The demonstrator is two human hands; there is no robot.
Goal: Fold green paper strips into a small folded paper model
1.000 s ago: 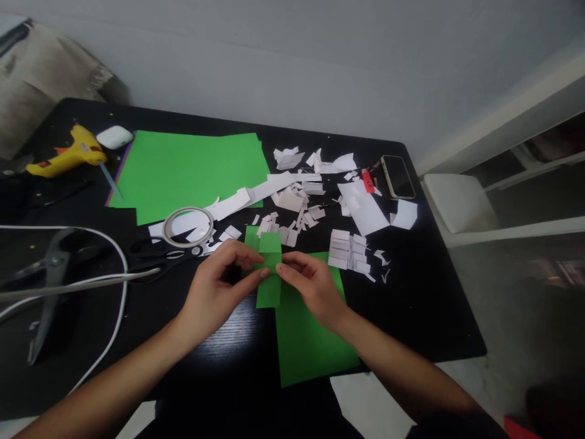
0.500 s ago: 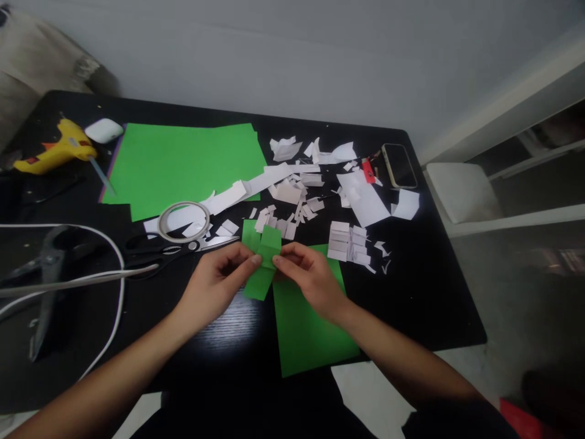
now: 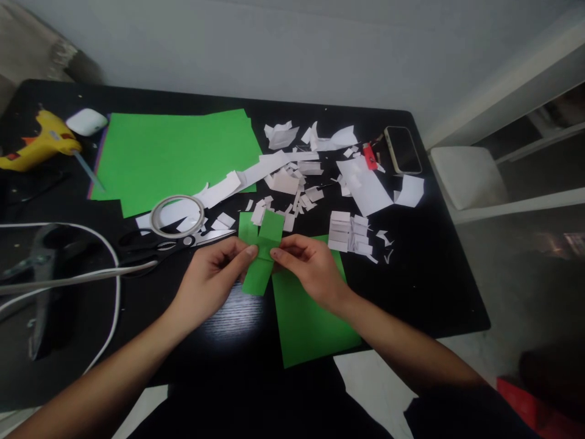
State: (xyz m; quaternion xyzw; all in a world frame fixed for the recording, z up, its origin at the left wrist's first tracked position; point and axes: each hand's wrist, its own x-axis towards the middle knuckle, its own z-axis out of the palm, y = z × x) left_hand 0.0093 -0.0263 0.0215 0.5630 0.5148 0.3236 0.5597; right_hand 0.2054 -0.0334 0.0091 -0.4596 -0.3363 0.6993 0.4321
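Observation:
Between my two hands is a folded piece of green paper (image 3: 259, 275) with flaps sticking out, held above the black table. My left hand (image 3: 214, 268) pinches its left side between thumb and fingers. On the opposite edge, my right hand (image 3: 313, 268) grips it with the thumb on top. A larger green sheet (image 3: 313, 329) lies partly beneath my right hand and wrist. Right of the hands sits a folded white paper piece (image 3: 350, 235) with several flaps. Black-handled scissors (image 3: 176, 244) rest left of my left hand, blades pointing toward it.
A tape roll (image 3: 158, 216) lies over a white paper strip (image 3: 219, 190). Behind are stacked green sheets (image 3: 173, 152), with a yellow glue gun (image 3: 52, 137) and white case (image 3: 86, 122) at left. White scraps (image 3: 286, 180), a phone (image 3: 403, 150) and a white cable (image 3: 119, 292) also lie around.
The camera view has shifted slightly, so the table sits a little higher in the picture. The upper flap of the green paper looks more spread out; both hands keep hold of it.

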